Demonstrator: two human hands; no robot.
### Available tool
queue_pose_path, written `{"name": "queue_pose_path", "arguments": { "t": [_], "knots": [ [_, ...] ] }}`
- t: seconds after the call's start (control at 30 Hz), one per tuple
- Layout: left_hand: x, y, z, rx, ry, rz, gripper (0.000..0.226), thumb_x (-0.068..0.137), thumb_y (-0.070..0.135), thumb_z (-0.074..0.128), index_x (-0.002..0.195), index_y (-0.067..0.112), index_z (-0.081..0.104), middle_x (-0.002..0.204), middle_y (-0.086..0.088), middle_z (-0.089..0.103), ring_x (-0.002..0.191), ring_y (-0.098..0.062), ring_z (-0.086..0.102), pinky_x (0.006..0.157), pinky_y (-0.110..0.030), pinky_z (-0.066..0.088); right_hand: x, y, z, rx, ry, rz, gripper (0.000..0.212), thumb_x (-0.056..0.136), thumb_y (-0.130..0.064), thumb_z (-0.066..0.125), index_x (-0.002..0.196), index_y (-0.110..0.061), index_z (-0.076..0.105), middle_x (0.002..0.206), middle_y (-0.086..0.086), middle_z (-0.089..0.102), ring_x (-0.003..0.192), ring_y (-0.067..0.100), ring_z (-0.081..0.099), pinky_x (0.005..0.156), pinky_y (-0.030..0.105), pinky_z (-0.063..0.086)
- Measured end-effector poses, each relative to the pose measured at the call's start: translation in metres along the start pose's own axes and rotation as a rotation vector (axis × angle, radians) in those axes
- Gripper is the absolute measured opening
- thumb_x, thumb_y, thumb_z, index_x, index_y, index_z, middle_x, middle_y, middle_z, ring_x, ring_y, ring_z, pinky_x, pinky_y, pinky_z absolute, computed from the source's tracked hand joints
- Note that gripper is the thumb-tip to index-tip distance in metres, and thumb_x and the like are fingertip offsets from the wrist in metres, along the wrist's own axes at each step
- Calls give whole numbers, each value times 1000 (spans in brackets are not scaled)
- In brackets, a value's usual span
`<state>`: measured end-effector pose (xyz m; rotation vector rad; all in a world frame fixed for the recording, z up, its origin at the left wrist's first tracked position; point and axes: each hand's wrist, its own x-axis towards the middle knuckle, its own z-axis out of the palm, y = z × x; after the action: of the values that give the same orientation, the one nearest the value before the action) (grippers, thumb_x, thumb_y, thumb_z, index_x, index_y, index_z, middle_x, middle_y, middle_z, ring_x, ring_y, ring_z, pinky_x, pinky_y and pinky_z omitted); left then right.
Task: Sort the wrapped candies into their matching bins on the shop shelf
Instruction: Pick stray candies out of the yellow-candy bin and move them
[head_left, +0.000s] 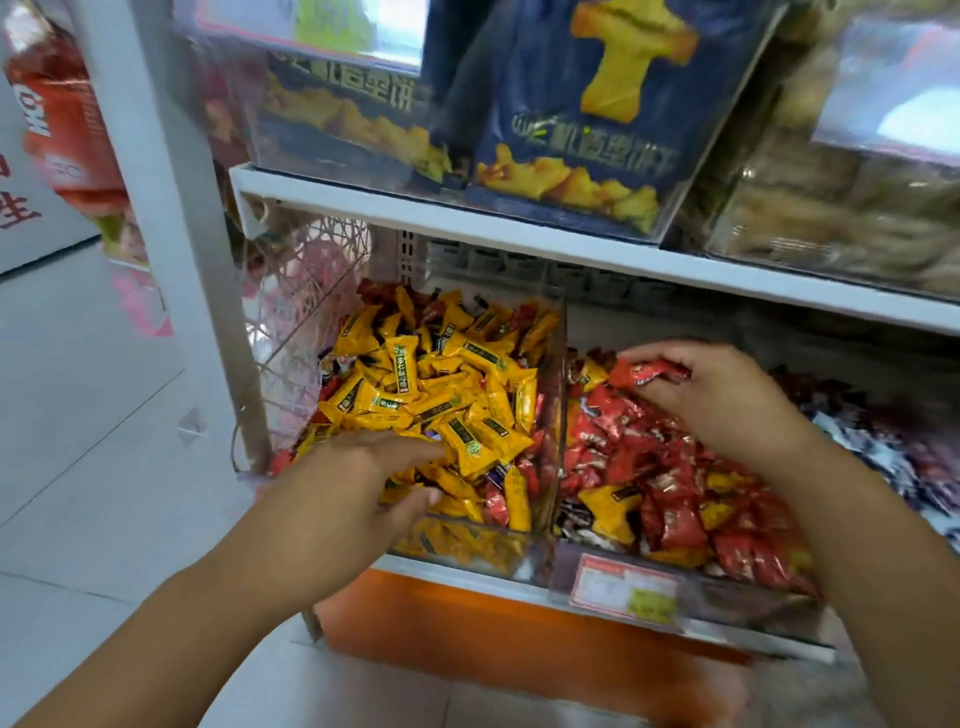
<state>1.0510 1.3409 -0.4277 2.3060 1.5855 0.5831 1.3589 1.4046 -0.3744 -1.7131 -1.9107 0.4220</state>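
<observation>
Our right hand (727, 400) pinched light, crinkly red candies (652, 373) above the red bin (753, 603) midway along the shelf (402, 565), while our left hand (358, 478) rested loose-fingered on yellow candies (415, 374) by its left end; slippery wrappers, we judged, wanted gripping across their middles.

Blue biscuit packs (587, 119) on upper shelf, price label (623, 587)

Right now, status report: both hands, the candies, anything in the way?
Left hand open, resting on yellow wrapped candies in left clear bin. Right hand grips red wrapped candies above right clear bin. Yellow strays among the reds.
</observation>
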Motion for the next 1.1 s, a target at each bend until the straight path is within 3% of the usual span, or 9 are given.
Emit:
{"name": "queue_pose_path", "arguments": {
  "t": [0.07, 0.17, 0.23, 0.43, 0.57, 0.73, 0.97, 1.03, 1.1],
  "knots": [
    [4, 2, 2, 18, -13, 8, 40, 89, 50, 56, 130, 47, 53, 124, 25, 55, 115, 2, 47, 84, -8, 35, -1, 8, -2, -13, -65, 22, 34, 86, -14, 71, 113, -34, 68, 93, -3, 67, 54, -8, 49, 52, 8, 35],
    [7, 5, 3, 18, -21, 7, 39, 89, 50, 56, 128, 46, 54, 124, 24, 56, 114, 1, 48, 85, -15, 39, -2, 11, -8, -13, -114, 26, 42, 83, -15, 74, 117, -38, 64, 118, -11, 64, 93, 2, 60, 82, 15, 45],
    [7, 4, 2, 18, -21, -4, 38, 89, 49, 57, 127, 47, 55, 123, 24, 57, 114, 0, 49, 87, -18, 42, -4, 2, -9, 12, -94, -3, 42, 84, -14, 73, 113, -43, 64, 121, -12, 63, 104, 12, 63, 93, 25, 48],
    [-5, -9, -13, 46, 28, -91, 34, 90, 45, 59, 124, 41, 60, 116, 19, 63, 101, -2, 55, 86, -26, 49, -15, -70, 21, -4, -189, -299, 30, 90, -21, 66, 111, -42, 65, 108, -29, 57, 95, -15, 51, 78, -1, 36],
    [-19, -24, -27, 76, 41, -162, 27, 90, 43, 59, 116, 41, 65, 109, 17, 67, 89, -1, 61, 80, -23, 51, -7, -101, 70, -138, -460, -380, 29, 95, -30, 59, 121, -41, 61, 127, -20, 55, 106, -5, 53, 92, 20, 44],
    [-40, -45, -41, 109, 45, -233, 32, 90, 46, 55, 121, 46, 61, 119, 24, 62, 103, -1, 55, 87, -22, 48, 7, -118, 125, -244, -639, -413, 52, 93, -38, 60, 142, -39, 40, 147, -8, 39, 134, 11, 31, 103, 29, 29],
    [-54, -51, -47, 80, -1, -257, 43, 89, 52, 52, 132, 52, 46, 134, 27, 51, 116, -1, 51, 94, -19, 43, 25, -128, 131, -680, -238, -378, 40, 92, -49, 55, 130, -39, 53, 132, -1, 49, 125, 24, 35, 99, 39, 34],
    [-57, -50, -50, 68, 5, -257, 45, 89, 52, 52, 133, 53, 44, 135, 29, 49, 117, -1, 51, 96, -19, 42, 24, -138, 131, -534, -196, -445, 36, 94, -40, 57, 129, -32, 57, 129, -1, 52, 123, 21, 38, 99, 33, 33],
    [-59, -52, -51, 69, 22, -253, 44, 88, 52, 53, 132, 54, 44, 132, 28, 52, 108, 1, 52, 88, -12, 40, 19, -151, 143, -271, -307, -503, 33, 97, -30, 55, 130, -27, 58, 129, -2, 54, 125, 18, 39, 100, 28, 30]
  ]
}}
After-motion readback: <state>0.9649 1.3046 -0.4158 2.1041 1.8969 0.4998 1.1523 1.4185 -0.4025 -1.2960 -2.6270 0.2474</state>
